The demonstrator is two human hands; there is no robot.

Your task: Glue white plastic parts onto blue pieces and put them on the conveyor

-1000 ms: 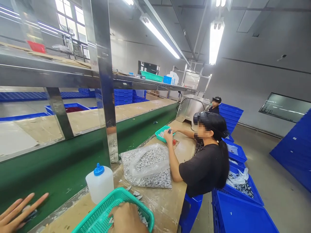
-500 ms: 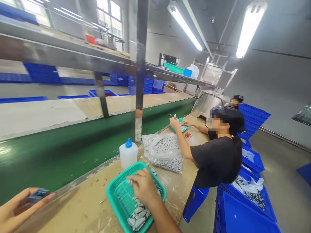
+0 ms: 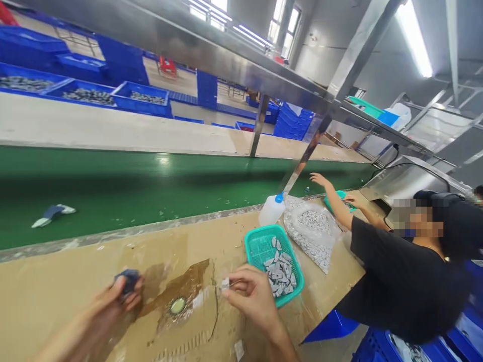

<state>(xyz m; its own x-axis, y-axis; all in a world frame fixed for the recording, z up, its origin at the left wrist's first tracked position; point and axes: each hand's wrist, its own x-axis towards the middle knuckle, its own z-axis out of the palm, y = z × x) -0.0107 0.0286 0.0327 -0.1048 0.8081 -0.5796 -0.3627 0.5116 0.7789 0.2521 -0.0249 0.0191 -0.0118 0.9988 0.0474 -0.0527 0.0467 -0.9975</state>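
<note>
My left hand is closed around a small dark blue-black piece, blurred, above the cardboard-covered table. Pinched in the fingertips of my right hand is a small light-grey flat piece. Just beyond that hand sits a green plastic basket, with several similar grey flat pieces lying in it. A round pale spot with a dark rim shows on the worn cardboard between my hands.
A white bottle with a blue cap and a clear bag of grey pieces stand past the basket. A green conveyor belt carries a dark-and-white object. At right a co-worker in black reaches over the belt.
My right hand has left the basket and now holds a grey piece in front of it. My left hand has closed more around its dark piece. The view has swung left.
</note>
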